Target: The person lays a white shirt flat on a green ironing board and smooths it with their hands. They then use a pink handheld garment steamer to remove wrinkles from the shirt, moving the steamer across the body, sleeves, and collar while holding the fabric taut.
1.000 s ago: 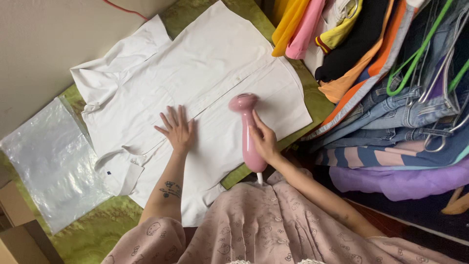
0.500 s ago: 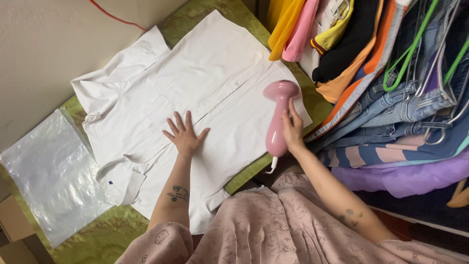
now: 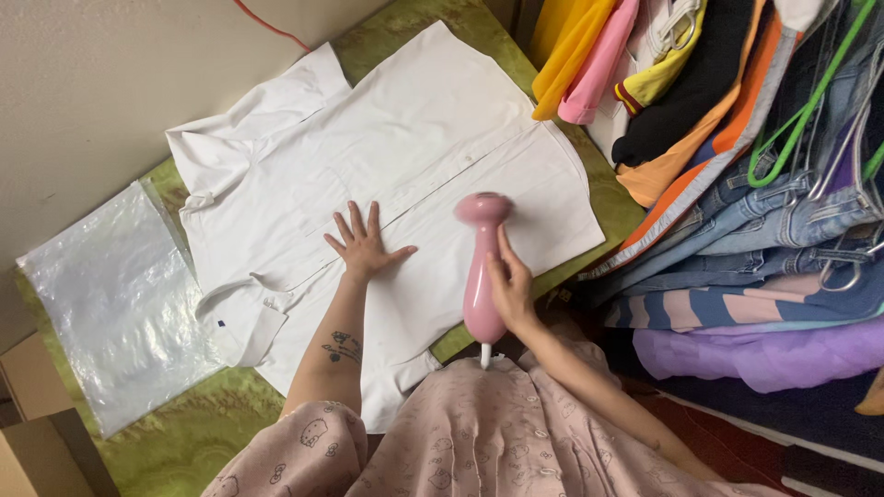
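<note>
Fingers point(image 3: 354, 225) of my left hand point(image 3: 364, 253) spread flat on the white shirt point(image 3: 414, 138) risk scalding if my right hand point(image 3: 511, 290), gripping the pink steamer point(image 3: 481, 267), drifts leftward.

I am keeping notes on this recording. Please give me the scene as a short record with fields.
Surface: green patterned mat
Main item: white shirt, spread flat on the mat
Left hand: open, palm pressed flat on the shirt
Right hand: gripping a pink handheld steamer, its head over the shirt
Left of shirt: clear plastic bag
Right side: hanging clothes on hangers
Lower left corner: cardboard boxes
</note>
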